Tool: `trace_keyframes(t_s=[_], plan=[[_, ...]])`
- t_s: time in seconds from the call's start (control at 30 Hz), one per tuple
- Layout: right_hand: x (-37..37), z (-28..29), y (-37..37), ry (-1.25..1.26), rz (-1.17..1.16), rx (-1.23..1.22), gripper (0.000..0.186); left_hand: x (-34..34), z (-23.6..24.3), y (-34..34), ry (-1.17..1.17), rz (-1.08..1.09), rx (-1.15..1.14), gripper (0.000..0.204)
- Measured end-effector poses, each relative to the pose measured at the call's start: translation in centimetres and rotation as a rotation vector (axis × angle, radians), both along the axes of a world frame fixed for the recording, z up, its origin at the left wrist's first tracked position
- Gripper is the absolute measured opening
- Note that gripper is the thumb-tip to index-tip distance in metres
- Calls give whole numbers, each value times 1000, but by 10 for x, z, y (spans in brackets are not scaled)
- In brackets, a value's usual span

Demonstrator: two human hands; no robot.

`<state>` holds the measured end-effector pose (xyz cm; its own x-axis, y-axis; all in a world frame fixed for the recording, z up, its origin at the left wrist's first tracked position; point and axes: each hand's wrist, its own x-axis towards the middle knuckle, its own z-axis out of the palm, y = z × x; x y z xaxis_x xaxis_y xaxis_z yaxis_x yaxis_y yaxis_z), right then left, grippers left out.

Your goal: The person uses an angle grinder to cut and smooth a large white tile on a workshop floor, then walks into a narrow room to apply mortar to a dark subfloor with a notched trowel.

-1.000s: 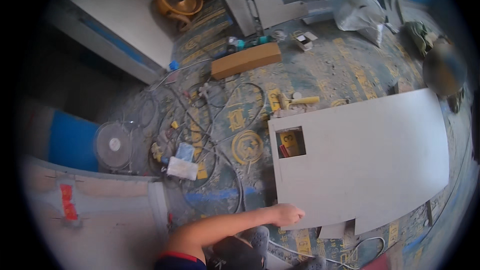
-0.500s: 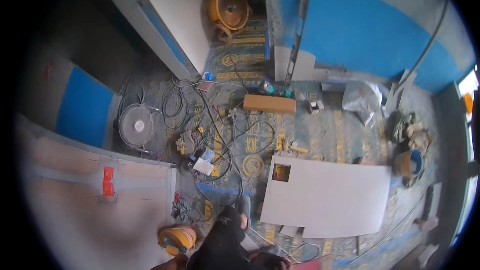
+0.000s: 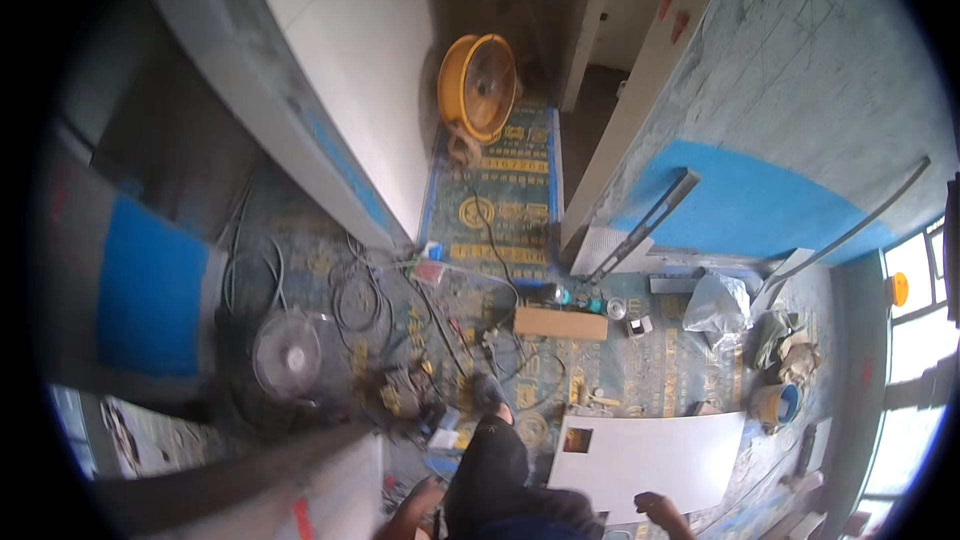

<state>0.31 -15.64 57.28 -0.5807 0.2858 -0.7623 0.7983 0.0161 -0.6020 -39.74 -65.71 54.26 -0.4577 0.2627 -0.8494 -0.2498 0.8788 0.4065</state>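
Observation:
My left hand [image 3: 425, 493] is low in the picture, beside my left knee in dark trousers. It is small and smeared, so its finger position cannot be made out. On the other side my right hand [image 3: 652, 506] hangs over the lower edge of a large white board [image 3: 660, 450] lying on the floor. Its fingers are curled in, with nothing seen in them. A square hole is cut near the board's upper left corner. One grey shoe [image 3: 488, 393] stands on the floor covering among cables.
A round yellow fan [image 3: 478, 88] stands in the passage ahead, and a grey fan [image 3: 287, 355] sits at left. A cardboard box [image 3: 560, 323], cables [image 3: 362, 300], a spirit level [image 3: 645, 222], a plastic bag [image 3: 718, 305] and a bucket [image 3: 775, 407] are around.
My view has tilted up and shows more of the passage and windows. Both hands have come into sight. My leg and shoe stand further forward, near the cables.

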Motion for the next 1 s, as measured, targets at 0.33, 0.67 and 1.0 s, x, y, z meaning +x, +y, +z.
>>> trace_keyframes(t_s=[0.33,0.67,1.0], plan=[[-213,153,6,-465,-416,-206,31,-234,31,41,-83,250,294,51],[-448,52,76,-548,-199,-284,32,-343,18,73,-149,-80,250,43],[-787,73,177,-112,-127,-328,37,-642,60,228,163,-211,214,37]])
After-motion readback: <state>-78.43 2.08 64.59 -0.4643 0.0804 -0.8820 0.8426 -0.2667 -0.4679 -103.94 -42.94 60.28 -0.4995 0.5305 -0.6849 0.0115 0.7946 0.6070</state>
